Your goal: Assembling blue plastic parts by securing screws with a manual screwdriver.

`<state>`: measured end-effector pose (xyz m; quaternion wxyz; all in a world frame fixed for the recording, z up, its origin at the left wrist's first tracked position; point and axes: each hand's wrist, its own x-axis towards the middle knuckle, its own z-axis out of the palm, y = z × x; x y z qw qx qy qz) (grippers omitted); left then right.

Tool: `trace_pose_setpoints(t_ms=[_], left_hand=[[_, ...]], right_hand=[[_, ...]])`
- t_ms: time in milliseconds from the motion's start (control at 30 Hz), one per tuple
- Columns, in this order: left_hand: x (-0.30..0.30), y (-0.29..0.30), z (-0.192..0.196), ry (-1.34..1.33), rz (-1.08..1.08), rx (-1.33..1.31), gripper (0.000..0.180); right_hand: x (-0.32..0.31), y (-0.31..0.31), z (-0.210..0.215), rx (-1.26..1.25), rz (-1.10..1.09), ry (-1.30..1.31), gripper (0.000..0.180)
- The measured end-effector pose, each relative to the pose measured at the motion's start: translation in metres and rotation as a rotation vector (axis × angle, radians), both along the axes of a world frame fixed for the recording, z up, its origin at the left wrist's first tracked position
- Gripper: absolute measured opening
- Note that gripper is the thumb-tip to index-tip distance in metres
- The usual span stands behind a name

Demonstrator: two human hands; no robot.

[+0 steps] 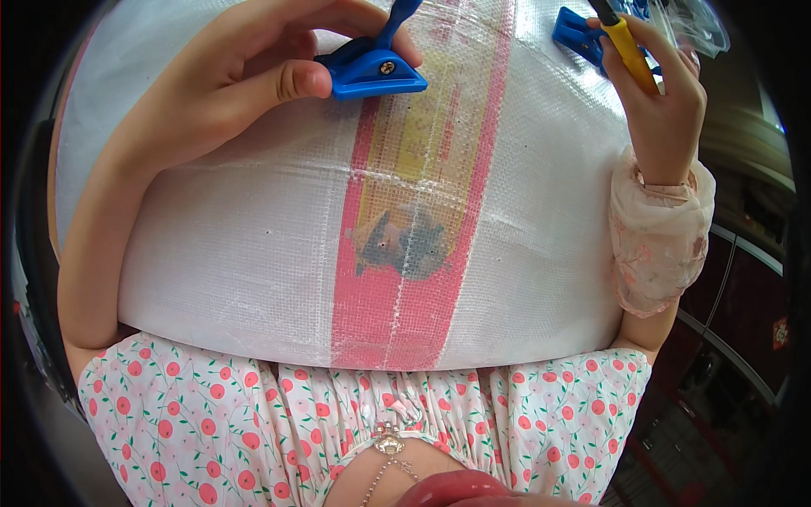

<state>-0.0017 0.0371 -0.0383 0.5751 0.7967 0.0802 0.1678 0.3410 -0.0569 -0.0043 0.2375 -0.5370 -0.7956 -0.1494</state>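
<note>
Pinching a blue plastic clamp (372, 68) between thumb and curled fingers (291, 80), the left hand (245, 76) pins it flat against the white woven sheet (236, 237) covering the table, seemingly to keep its screw head facing up and steady. The right hand (663, 110) closes its fingers around a yellow-handled screwdriver (629, 46), held upright near a second blue clamp (579, 34) at the far edge. A pink and yellow stripe (414, 253) runs down the sheet between both forearms.
</note>
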Motion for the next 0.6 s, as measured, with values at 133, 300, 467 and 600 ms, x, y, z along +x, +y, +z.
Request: trace_pose_setpoints(t_ms=[133,300,467,600], left_hand=[[-0.002,0.0,-0.003,-0.024,-0.042,0.008,0.068],[-0.007,0.001,0.005,0.028,-0.025,-0.087,0.056],[-0.004,0.006,-0.008,-0.099,-0.047,0.033,0.048],[0.001,-0.001,-0.014,-0.134,-0.023,0.214,0.049]], right_hand=[[-0.005,-0.001,0.002,-0.066,-0.08,-0.012,0.026],[0.001,0.002,-0.002,-0.079,-0.063,0.102,0.027],[-0.001,0.002,0.003,-0.082,-0.038,0.151,0.028],[0.001,0.004,-0.004,-0.065,-0.046,0.143,0.029]])
